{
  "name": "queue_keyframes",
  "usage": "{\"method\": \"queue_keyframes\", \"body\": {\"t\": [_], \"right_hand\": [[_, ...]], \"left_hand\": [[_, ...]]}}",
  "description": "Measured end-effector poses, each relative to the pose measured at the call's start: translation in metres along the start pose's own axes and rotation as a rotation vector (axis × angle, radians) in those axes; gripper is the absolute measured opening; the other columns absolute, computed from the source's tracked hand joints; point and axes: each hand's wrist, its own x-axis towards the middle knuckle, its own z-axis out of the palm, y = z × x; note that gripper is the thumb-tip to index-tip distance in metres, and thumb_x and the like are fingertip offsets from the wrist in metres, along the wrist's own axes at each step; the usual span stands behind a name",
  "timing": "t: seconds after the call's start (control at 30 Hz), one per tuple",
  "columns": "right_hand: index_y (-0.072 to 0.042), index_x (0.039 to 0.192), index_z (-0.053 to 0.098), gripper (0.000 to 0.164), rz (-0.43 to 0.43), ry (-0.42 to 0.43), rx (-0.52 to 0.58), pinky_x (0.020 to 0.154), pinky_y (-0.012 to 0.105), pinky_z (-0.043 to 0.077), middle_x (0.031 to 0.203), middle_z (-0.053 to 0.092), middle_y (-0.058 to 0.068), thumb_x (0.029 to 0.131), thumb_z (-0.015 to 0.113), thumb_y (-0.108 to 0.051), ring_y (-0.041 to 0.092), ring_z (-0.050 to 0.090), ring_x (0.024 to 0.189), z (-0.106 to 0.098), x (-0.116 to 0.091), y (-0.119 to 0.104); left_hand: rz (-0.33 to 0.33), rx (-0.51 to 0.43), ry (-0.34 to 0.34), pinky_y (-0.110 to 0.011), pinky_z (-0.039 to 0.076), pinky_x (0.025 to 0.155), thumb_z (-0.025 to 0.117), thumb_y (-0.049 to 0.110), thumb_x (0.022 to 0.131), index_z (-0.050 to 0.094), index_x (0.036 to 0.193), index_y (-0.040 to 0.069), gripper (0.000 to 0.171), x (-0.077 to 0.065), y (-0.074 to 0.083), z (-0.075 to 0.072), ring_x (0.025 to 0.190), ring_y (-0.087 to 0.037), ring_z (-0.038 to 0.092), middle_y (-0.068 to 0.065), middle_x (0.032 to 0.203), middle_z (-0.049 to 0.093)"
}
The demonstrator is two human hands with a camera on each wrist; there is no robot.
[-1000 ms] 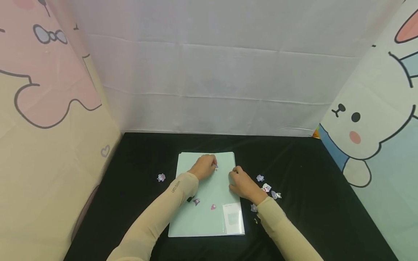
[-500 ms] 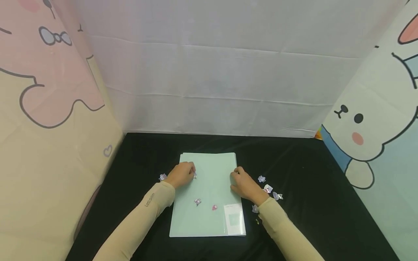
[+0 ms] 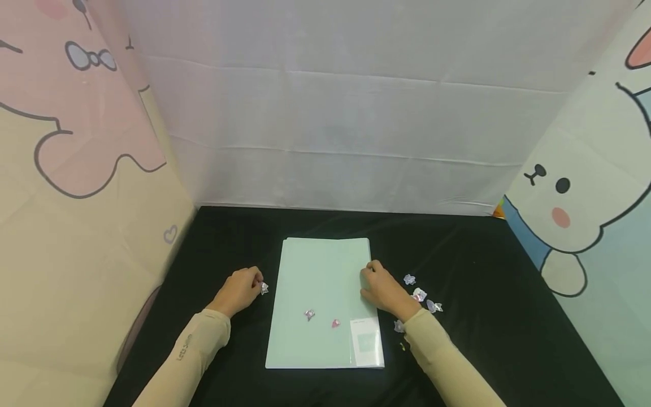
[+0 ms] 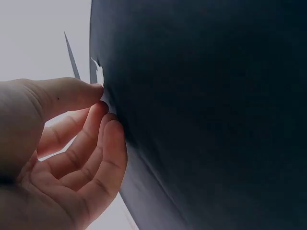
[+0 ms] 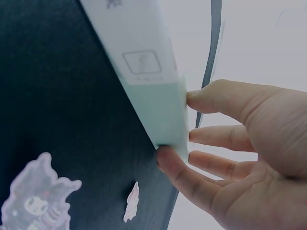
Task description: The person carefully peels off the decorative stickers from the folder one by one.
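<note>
Head view first, working left to right: your left hand (image 3: pixel 238 291) is resting on the black cloth (image 3: pixel 473 316) just left of the mint-green folder (image 3: pixel 325 282), and it is pinching a small sticker (image 3: pixel 264 288) between thumb and fingertips. The left wrist view is showing the same thing: your thumb and forefinger are curling together on a sliver of white at the cloth's surface, with the other fingers (image 4: pixel 103 158) loosely bent beneath. That sticker is likely feather-light, thin and floppy, so you are probably best off taking it by an edge with your fingertips; a hard squeeze could crease it, and it may cling to your skin. Your forearm is lying low and angling in from the lower left, wrist close to the cloth.

Moving onto the folder, two more stickers, a pale one (image 3: pixel 309 315) and a pink one (image 3: pixel 335 323), are lying on its lower half. The folder itself looks smooth, light and bendy, so it is liable to slide on the cloth.

At the folder's right edge your right hand (image 3: pixel 382 289) is steadying it. In the right wrist view your thumb (image 5: pixel 180 172) is pressing the near edge while the fingers are reaching past it, fairly straight, touching rather than wrapping. Your right forearm is coming in from the lower right.

Further right, a loose cluster of stickers (image 3: pixel 419 294) is sitting on the cloth just beside that wrist.
</note>
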Motion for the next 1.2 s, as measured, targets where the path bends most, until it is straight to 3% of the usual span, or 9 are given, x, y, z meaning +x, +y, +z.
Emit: {"method": "queue_keyframes", "body": {"t": [0.3,0.57,0.9,1.2], "right_hand": [[0.009,0.109,0.061,0.029,0.018,-0.001,0.02,0.08,0.046,0.054,0.117,0.052,0.029,0.085,0.074,-0.003,0.036,0.062,0.091,-0.003,-0.001,-0.001],[0.009,0.111,0.061,0.031,0.029,-0.006,0.023,0.082,0.045,0.054,0.117,0.052,0.029,0.086,0.075,-0.003,0.036,0.062,0.093,-0.003,-0.002,-0.001],[0.01,0.111,0.061,0.031,0.006,0.006,0.025,0.081,0.045,0.054,0.117,0.052,0.029,0.087,0.075,-0.003,0.035,0.062,0.093,-0.001,-0.002,0.0],[0.009,0.111,0.062,0.031,0.004,0.01,0.036,0.081,0.045,0.054,0.117,0.052,0.028,0.086,0.075,-0.003,0.035,0.062,0.093,-0.001,-0.002,-0.001]], "left_hand": [[-0.009,0.042,0.045,-0.039,0.049,0.066,0.072,0.007,0.091,0.065,0.098,0.004,0.011,-0.02,-0.022,-0.016,0.072,-0.02,0.054,-0.005,0.083,0.058],[-0.008,0.061,0.07,-0.042,0.05,0.068,0.072,0.009,0.091,0.065,0.098,0.005,0.01,-0.025,-0.026,-0.019,0.073,-0.021,0.054,-0.006,0.085,0.059],[0.015,0.07,0.086,-0.04,0.047,0.067,0.072,0.008,0.091,0.065,0.097,0.005,0.01,-0.02,-0.016,-0.015,0.075,-0.022,0.051,-0.005,0.084,0.054],[0.067,0.041,0.067,-0.037,0.05,0.07,0.072,0.008,0.092,0.066,0.1,0.005,0.011,-0.017,0.014,-0.003,0.077,-0.019,0.054,-0.004,0.089,0.058]]}}
